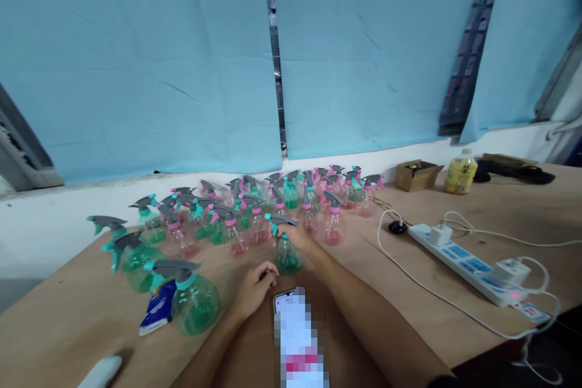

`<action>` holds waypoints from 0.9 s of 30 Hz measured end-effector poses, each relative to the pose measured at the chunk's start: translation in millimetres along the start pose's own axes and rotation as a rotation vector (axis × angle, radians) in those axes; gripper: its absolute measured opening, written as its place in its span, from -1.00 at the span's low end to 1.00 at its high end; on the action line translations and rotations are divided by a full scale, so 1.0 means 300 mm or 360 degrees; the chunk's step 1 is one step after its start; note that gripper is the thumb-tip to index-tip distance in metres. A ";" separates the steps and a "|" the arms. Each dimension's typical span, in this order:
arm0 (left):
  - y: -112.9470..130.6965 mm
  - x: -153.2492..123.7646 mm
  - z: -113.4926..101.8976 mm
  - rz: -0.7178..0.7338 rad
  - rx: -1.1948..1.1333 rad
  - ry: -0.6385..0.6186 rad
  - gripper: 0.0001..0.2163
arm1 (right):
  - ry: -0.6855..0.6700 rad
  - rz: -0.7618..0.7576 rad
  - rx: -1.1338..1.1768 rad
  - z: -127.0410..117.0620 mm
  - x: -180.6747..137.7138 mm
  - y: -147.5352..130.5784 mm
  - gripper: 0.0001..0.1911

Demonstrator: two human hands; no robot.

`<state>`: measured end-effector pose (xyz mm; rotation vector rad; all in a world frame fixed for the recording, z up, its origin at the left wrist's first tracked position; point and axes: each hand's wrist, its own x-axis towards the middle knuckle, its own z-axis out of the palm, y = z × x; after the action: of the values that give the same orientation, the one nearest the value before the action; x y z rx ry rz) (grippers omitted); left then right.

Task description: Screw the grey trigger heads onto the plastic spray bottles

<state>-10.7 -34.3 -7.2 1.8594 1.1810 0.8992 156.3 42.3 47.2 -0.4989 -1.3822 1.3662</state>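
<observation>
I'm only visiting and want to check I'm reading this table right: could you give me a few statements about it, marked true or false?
1. The right hand has its grip on a green spray bottle. True.
2. The left hand holds a pink bottle. False: it rests curled on the table and holds nothing.
3. A power strip with chargers plugged in lies to the right. True.
4. The yellow bottle stands among the spray bottles. False: it stands apart at the far right, beside a cardboard box.
5. A phone lies between the forearms. True.
</observation>
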 end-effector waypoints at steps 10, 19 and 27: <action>0.000 0.002 0.001 -0.0006 0.0004 -0.0028 -0.84 | -0.0105 -0.0062 -0.0112 -0.022 -0.007 -0.006 -0.68; -0.008 0.002 0.002 0.0005 -0.0006 -0.0016 -0.83 | -0.0149 -0.0041 -0.0070 -0.003 -0.012 -0.022 -0.73; 0.014 -0.001 0.002 -0.0020 0.0013 -0.0008 -0.81 | 0.0032 -0.0220 -0.0247 -0.003 -0.024 0.020 -0.73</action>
<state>-8.6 -36.0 -4.1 1.8577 1.1934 0.8834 157.2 38.0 39.0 -0.5081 -1.4854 1.1453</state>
